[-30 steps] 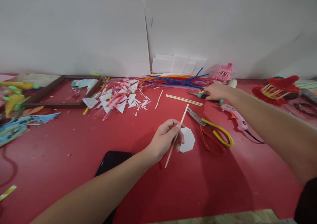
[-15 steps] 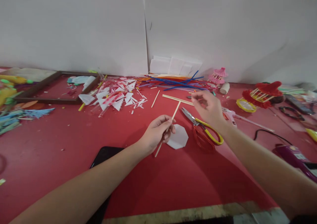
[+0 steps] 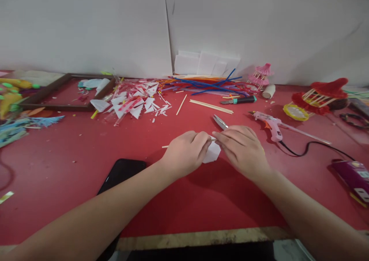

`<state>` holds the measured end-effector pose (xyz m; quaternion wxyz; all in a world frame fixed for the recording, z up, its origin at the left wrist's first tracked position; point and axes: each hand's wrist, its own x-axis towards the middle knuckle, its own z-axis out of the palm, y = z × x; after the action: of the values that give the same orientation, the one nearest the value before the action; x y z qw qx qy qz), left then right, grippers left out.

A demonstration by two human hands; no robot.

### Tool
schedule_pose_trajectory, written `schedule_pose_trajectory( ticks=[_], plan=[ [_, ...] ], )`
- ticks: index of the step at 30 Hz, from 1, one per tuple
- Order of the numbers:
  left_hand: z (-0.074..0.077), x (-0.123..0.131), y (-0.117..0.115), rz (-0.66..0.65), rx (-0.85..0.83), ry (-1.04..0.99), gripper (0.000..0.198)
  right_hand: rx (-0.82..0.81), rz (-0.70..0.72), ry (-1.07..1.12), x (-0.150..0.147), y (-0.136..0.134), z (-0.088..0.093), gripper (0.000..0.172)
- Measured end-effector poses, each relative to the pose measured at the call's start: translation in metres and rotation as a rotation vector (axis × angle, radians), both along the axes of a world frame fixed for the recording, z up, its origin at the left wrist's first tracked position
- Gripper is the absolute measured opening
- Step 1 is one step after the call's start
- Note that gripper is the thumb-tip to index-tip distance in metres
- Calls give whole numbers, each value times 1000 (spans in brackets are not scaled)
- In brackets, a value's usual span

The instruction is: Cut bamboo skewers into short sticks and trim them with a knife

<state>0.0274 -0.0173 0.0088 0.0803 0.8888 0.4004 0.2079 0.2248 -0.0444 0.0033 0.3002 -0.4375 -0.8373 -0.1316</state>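
Close together over the red table, both hands are closed on one thin wooden stick (image 3: 165, 147), now held roughly level. My left hand (image 3: 186, 149) wraps its middle, and a short end pokes out to the left. The fingertips of my right hand (image 3: 243, 149) pinch the other end; a small piece shows between the hands. Under them lies a white paper octagon (image 3: 211, 153), partly covered. Scissors (image 3: 220, 122) point away, their handles hidden beneath my right hand. Beyond are several loose wooden sticks (image 3: 211, 106) and a single stick (image 3: 181, 104).
To the right lie a pink glue gun (image 3: 271, 124) and a red pagoda-like model (image 3: 321, 95). A utility knife (image 3: 238, 100) rests near the pipe cleaners (image 3: 201, 85). White and red scraps (image 3: 135, 101) are piled at left, with a black phone (image 3: 123, 172) by my left forearm.
My right hand has come back from the far sticks to the stick in my left hand and grips its end. The stick has turned from slanting to nearly level. The utility knife is uncovered.
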Motion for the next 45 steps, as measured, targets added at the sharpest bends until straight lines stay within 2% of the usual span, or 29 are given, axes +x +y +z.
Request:
schedule_pose_trajectory(
  ticks=[4,10,27,39,45],
  plan=[
    [-5,1,0,-28,9,30,27,-66,1,-28,-4,-3,0,21],
    [-9,-1,2,-80,21,80,26,-192,-1,-65,-7,-6,-6,28],
    [-9,-1,-2,-117,33,119,14,-215,53,10,-10,-10,-12,27],
    [-9,-2,-5,-123,194,64,18,-110,79,46,-12,-11,-14,24],
    [-10,-1,-6,-120,198,45,18,-84,58,45,-13,-12,-16,24]
  ],
)
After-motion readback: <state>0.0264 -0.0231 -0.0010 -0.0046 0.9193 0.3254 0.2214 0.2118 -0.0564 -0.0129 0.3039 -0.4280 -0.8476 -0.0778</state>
